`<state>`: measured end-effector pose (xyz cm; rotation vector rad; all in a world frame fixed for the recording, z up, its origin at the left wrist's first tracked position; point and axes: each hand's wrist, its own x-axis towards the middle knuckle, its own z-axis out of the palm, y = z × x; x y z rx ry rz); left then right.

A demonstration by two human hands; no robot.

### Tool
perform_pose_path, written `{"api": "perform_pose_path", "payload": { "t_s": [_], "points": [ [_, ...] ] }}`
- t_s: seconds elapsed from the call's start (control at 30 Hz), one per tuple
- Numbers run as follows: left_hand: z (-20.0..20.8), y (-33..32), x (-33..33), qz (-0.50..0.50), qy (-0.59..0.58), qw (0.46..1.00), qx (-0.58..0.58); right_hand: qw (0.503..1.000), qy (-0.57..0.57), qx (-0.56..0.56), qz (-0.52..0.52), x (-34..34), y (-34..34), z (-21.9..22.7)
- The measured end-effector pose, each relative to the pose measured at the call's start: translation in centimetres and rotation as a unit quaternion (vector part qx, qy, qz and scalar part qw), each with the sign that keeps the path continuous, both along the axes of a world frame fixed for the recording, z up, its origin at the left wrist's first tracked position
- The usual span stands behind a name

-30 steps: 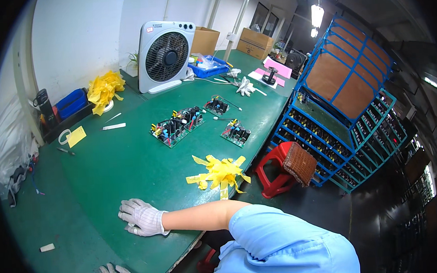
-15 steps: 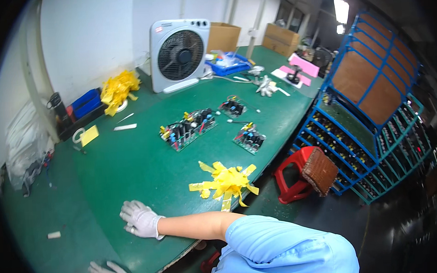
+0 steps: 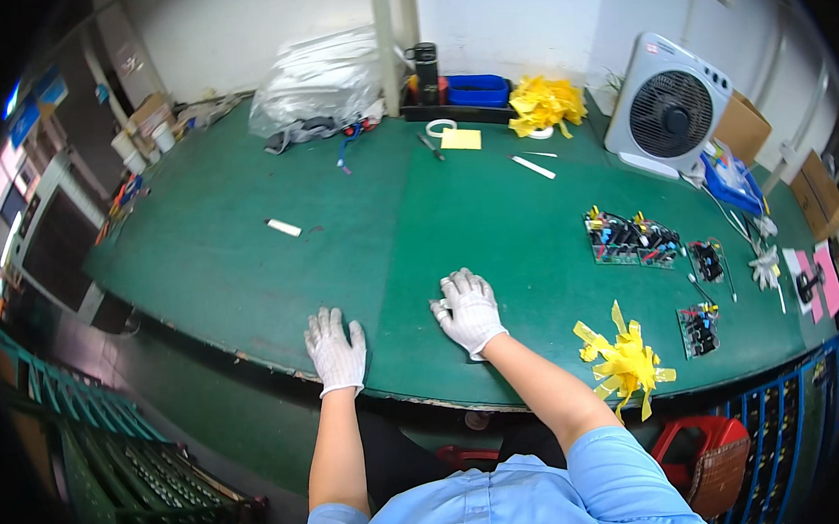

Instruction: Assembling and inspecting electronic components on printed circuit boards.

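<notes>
Both my hands wear white gloves and rest on the green tabletop (image 3: 418, 234) near its front edge. My left hand (image 3: 336, 352) lies flat, fingers stretched forward, holding nothing. To its right, my right hand (image 3: 469, 313) also rests palm down with fingers spread and nothing in it. The nearest thing to the right hand is a clump of yellow tape strips (image 3: 626, 360) by the front edge. Beyond it sit several circuit boards: a larger populated group (image 3: 632, 238), a small board (image 3: 709, 261) with wires, and another small board (image 3: 698, 330).
A grey box fan (image 3: 670, 111) stands at the back right, beside more yellow strips (image 3: 546, 104). Along the wall are a blue bin (image 3: 478, 90), a dark bottle (image 3: 426, 72) and a plastic-wrapped bundle (image 3: 320, 82). A red stool (image 3: 704, 437) and blue rack (image 3: 779, 423) stand front right.
The view has swung left, so the table's left part now shows and the boards and fan sit farther right. My left hand has come fully into view, resting on the table.
</notes>
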<state>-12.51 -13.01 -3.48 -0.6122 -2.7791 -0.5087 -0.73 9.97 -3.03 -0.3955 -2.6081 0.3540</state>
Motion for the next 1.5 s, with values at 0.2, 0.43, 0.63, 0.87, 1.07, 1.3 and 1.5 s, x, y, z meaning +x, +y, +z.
{"api": "perform_pose_path", "payload": {
  "t_s": [0.2, 0.43, 0.63, 0.87, 1.07, 1.3, 1.5],
  "points": [
    [-0.6, 0.2, 0.0, -0.053, 0.006, 0.999, -0.004, 0.997, -0.067, -0.006, 0.048, -2.6, 4.3, 0.8],
    [2.0, -0.6, 0.3, -0.134, -0.031, 0.99, 0.032, 0.985, -0.086, 0.06, 0.137, -8.6, 8.0, 1.1],
    [3.2, -0.6, -0.9, -0.156, -0.175, 0.972, 0.006, 0.976, -0.158, 0.024, 0.145, -9.1, 8.3, 2.1],
    [3.2, 0.3, -2.1, -0.143, -0.212, 0.967, -0.004, 0.976, -0.183, -0.011, 0.114, -11.0, 9.2, 3.2],
    [8.7, 0.4, -4.5, -0.165, -0.376, 0.91, -0.063, 0.966, -0.223, -0.057, 0.122, -11.5, 7.4, 7.1],
    [3.3, -1.3, -0.2, -0.167, -0.217, 0.96, -0.049, 0.982, -0.114, 0.089, 0.126, -10.0, 7.4, 4.0],
    [3.1, -0.2, 0.3, -0.145, 0.016, 0.839, -0.524, 0.98, -0.095, 0.1, 0.147, -10.8, 8.3, 4.6]
  ]
}}
